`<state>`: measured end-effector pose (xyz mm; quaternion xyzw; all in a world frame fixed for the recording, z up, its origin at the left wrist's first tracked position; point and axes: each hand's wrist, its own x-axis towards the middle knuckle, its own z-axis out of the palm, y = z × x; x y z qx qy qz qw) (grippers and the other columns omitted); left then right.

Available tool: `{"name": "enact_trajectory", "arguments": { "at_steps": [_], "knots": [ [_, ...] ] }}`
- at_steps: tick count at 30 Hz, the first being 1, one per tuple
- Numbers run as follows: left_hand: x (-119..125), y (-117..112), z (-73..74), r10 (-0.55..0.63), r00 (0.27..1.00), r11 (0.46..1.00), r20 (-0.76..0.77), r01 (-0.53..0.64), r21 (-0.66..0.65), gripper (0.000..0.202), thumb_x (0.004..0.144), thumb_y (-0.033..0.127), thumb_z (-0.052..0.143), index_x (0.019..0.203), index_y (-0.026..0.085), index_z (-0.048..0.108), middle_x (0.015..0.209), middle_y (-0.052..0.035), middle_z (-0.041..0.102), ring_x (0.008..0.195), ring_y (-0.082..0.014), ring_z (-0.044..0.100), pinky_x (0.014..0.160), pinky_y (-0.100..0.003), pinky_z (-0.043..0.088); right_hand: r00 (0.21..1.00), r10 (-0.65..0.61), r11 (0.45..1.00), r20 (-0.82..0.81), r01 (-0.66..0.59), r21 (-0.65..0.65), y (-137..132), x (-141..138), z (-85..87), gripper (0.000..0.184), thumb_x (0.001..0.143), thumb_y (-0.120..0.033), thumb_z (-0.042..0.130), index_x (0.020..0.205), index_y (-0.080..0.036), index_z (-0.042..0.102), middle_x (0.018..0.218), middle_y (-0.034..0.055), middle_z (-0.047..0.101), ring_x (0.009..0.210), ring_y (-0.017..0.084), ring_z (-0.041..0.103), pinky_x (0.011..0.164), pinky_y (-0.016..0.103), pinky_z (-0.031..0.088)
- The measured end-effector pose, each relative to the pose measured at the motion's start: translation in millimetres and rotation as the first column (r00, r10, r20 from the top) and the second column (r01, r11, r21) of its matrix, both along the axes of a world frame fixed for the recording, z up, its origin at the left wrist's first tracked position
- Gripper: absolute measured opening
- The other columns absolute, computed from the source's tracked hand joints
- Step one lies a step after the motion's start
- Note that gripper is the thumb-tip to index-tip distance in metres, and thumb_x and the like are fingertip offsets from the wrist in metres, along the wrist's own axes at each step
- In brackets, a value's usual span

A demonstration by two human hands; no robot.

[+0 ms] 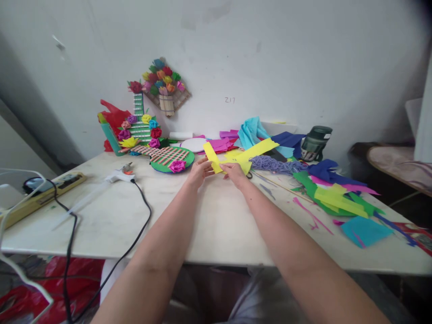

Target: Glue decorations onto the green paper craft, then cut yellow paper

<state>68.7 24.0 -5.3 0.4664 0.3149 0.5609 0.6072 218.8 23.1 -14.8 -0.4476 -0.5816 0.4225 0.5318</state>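
Note:
Both my hands hold a yellow strip of crepe paper (258, 150) above the middle of the white table. My left hand (201, 171) has its fingers closed on the strip's left part, where a short end sticks up. My right hand (234, 172) pinches the paper at its lower middle, and a long end runs up to the right from there. Just left of my left hand lies a green round craft piece (189, 157) with crossed sticks and a magenta paper flower (178, 166). Purple yarn (276, 165) lies to the right of my right hand.
At the left lie a glue gun (121, 174) with a black cord and a yellow power strip (43, 198). A dark green bottle (315, 143) stands at the back right. Coloured paper scraps (366, 231) cover the right side. A paper-flower tower (140, 121) stands back left.

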Motion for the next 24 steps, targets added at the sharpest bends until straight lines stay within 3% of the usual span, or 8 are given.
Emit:
{"name": "enact_trajectory", "arguments": {
  "at_steps": [8, 18, 21, 24],
  "knots": [
    [4.8, -1.8, 0.5, 0.092, 0.990, 0.996, -0.108, -0.090, 0.028, 0.036, 0.055, 0.020, 0.067, 0.090, 0.013, 0.061, 0.071, -0.0052, 0.066, 0.057, -0.0154, 0.062, 0.063, -0.031, 0.051, 0.998, 0.007, 1.000, 0.063, -0.008, 0.016, -5.4, -0.8, 2.9, 0.022, 0.063, -0.034, 0.061, 0.066, -0.013, 0.068, 0.068, 0.0024, 0.062, 0.059, 0.012, 0.053, 0.039, 0.018, 0.044],
    [4.0, -4.2, 2.6, 0.100, 0.973, 0.995, -0.207, -0.096, 0.027, 0.032, 0.057, 0.018, 0.060, 0.088, 0.013, 0.064, 0.070, -0.0072, 0.068, 0.061, -0.0199, 0.065, 0.065, -0.034, 0.052, 0.996, -0.009, 0.997, -0.092, 0.002, -0.072, -7.9, -2.2, 7.5, 0.012, 0.064, -0.024, 0.061, 0.063, -0.013, 0.065, 0.061, 0.0032, 0.064, 0.058, 0.015, 0.061, 0.033, 0.018, 0.040],
    [2.4, -3.2, 2.5, 0.096, 0.980, 0.995, -0.173, -0.099, -0.008, 0.035, 0.057, 0.017, 0.061, 0.092, 0.013, 0.062, 0.067, -0.0062, 0.067, 0.058, -0.0186, 0.064, 0.065, -0.034, 0.051, 0.986, -0.017, 0.993, -0.167, -0.003, -0.115, -7.2, -2.8, 7.9, 0.008, 0.064, -0.020, 0.062, 0.064, -0.013, 0.065, 0.061, 0.0038, 0.065, 0.056, 0.015, 0.062, 0.032, 0.017, 0.038],
    [0.4, -1.8, 0.6, 0.012, 0.998, 1.000, -0.058, -0.013, -0.027, 0.042, 0.058, 0.017, 0.066, 0.100, 0.014, 0.059, 0.074, -0.0070, 0.068, 0.065, -0.0182, 0.065, 0.069, -0.034, 0.051, 0.975, -0.023, 0.989, -0.221, -0.010, -0.146, -4.8, -2.1, 6.9, 0.006, 0.062, -0.018, 0.064, 0.065, -0.012, 0.064, 0.060, 0.0040, 0.066, 0.053, 0.014, 0.062, 0.032, 0.017, 0.037]
  ]
}}
